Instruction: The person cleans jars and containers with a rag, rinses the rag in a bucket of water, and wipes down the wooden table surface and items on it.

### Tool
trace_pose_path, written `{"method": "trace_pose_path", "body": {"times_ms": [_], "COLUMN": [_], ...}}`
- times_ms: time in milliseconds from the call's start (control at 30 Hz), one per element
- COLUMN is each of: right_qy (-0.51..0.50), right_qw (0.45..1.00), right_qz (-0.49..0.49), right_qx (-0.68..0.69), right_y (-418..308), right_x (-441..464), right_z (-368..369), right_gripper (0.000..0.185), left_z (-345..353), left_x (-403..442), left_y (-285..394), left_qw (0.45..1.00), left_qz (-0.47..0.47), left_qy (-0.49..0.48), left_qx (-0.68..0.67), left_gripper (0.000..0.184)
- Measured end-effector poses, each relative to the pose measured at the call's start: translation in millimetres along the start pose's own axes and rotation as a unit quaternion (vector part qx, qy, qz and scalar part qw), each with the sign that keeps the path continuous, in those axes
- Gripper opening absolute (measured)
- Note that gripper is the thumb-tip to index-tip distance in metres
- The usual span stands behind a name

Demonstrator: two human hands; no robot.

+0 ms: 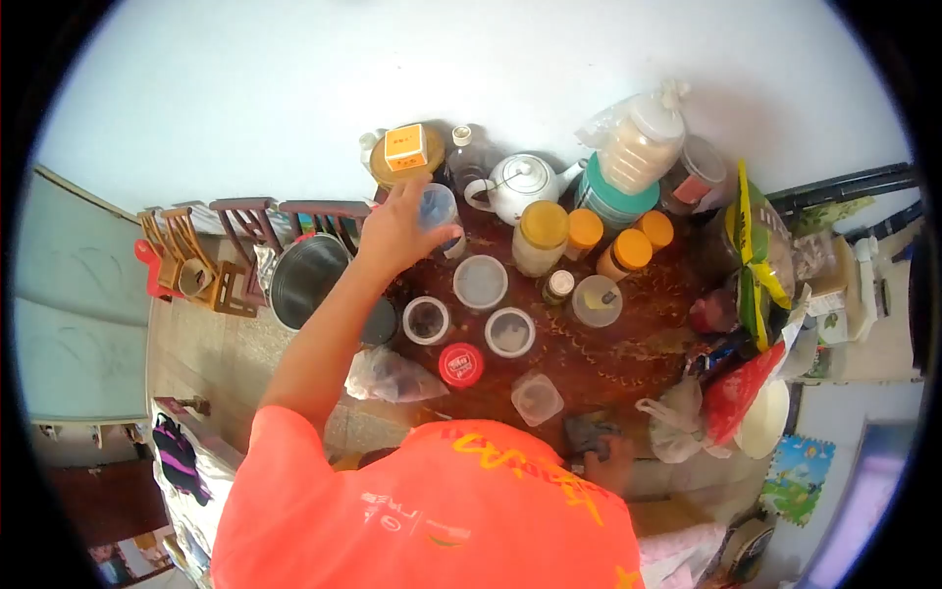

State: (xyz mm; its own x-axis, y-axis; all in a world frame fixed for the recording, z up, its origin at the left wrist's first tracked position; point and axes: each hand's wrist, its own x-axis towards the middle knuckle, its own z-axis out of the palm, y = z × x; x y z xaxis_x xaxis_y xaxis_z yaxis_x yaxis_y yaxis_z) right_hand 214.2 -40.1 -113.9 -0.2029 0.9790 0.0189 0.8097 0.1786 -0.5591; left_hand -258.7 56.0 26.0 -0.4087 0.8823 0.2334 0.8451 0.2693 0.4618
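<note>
Up towards eleven o'clock, the left hand (395, 234) grasps a clear, bluish plastic container (439, 204) between fingers and thumb. Near five, the right hand (616, 455) meets a crumpled grey cloth (589, 434); its grip I cannot tell. White lettering on the red lid (461, 365), at six, is illegible.

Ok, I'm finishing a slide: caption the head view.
At a crowded table, left hand grips a translucent container near a white teapot; right hand at a dark cloth.

- A home's dining area: a dark red table (643, 332) crowded with a white teapot (523, 192) and orange-lidded jars (630, 250).
- Wooden chairs (244, 204) stand near the white wall (471, 59).
- A colorful cartoon panel (800, 477) shows at right.
</note>
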Motion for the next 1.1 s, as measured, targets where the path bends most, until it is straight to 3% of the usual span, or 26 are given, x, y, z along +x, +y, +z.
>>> {"method": "trace_pose_path", "body": {"times_ms": [100,267,400,500,567,633,667,700,733,767,833,867,900,933,967,1033,1100], "right_qy": [0.011,0.009,0.018,0.017,0.022,0.007,0.004,0.006,0.009,0.008,0.004,0.004,0.007,0.01,0.009,-0.001,-0.001], "right_qw": [1.0,0.999,0.999,0.999,0.998,0.999,0.999,0.999,0.999,0.999,0.999,0.999,0.999,0.999,1.0,0.999,0.999], "right_qz": [0.014,0.011,-0.019,-0.025,-0.034,-0.003,-0.004,0.0,0.005,0.005,-0.003,-0.003,0.0,0.004,0.004,0.02,0.021], "right_qx": [0.008,0.046,0.039,0.043,0.044,0.042,0.042,0.041,0.04,0.041,0.035,0.035,0.034,0.032,0.03,0.028,0.025], "right_y": [2.9,6.9,16.7,20.5,16.7,5.0,3.6,2.4,1.6,2.7,7.2,7.0,6.7,6.1,4.2,-0.6,6.2], "right_x": [-2.1,-3.3,-4.8,-6.5,-4.3,-3.9,-4.5,-4.4,-4.5,-4.7,-4.9,-5.1,-5.3,-5.5,-4.8,-4.5,-7.3], "right_z": [5.2,9.1,14.2,14.8,14.3,6.3,5.5,5.3,5.6,6.5,7.7,8.0,7.7,7.1,6.0,2.7,6.3], "right_gripper": [0.031,0.031,0.031,0.031,0.032,0.033,0.033,0.033,0.034,0.034,0.033,0.033,0.033,0.033,0.033,0.033,0.033], "left_z": [11.1,35.6,36.6,27.5,6.2,-14.1,-19.8,-33.0,-22.9,-13.8,2.3,8.9,15.1,19.4,22.6,26.3,29.9], "left_x": [9.3,9.7,11.4,15.7,21.8,24.5,19.7,11.6,5.2,-4.7,-24.9,-32.4,-40.9,-45.5,-46.8,-50.9,-47.5], "left_y": [1.4,18.1,32.6,23.7,8.7,-18.0,-36.8,-40.7,-78.3,-107.6,-144.2,-146.4,-147.0,-147.8,-149.4,-150.8,-156.9], "left_qw": [0.999,0.997,0.999,0.992,0.99,0.987,0.983,0.984,0.996,0.996,0.987,0.987,0.954,0.883,0.882,0.791,0.784], "left_qz": [0.001,0.073,0.038,0.102,0.055,-0.045,-0.047,-0.115,-0.064,-0.064,-0.106,-0.106,-0.235,-0.354,-0.354,-0.382,-0.383], "left_qy": [-0.033,0.016,-0.022,-0.009,0.064,0.117,0.139,0.072,0.05,0.05,-0.116,-0.116,-0.145,-0.169,-0.171,-0.186,-0.206], "left_qx": [0.035,-0.019,-0.025,-0.074,-0.116,-0.102,-0.106,-0.119,-0.02,-0.019,0.028,0.028,-0.117,-0.257,-0.259,-0.441,-0.443], "left_gripper": [0.075,0.071,0.07,0.068,0.06,0.034,0.027,0.028,0.031,0.031,0.034,0.034,0.035,0.037,0.037,0.036,0.035]}}
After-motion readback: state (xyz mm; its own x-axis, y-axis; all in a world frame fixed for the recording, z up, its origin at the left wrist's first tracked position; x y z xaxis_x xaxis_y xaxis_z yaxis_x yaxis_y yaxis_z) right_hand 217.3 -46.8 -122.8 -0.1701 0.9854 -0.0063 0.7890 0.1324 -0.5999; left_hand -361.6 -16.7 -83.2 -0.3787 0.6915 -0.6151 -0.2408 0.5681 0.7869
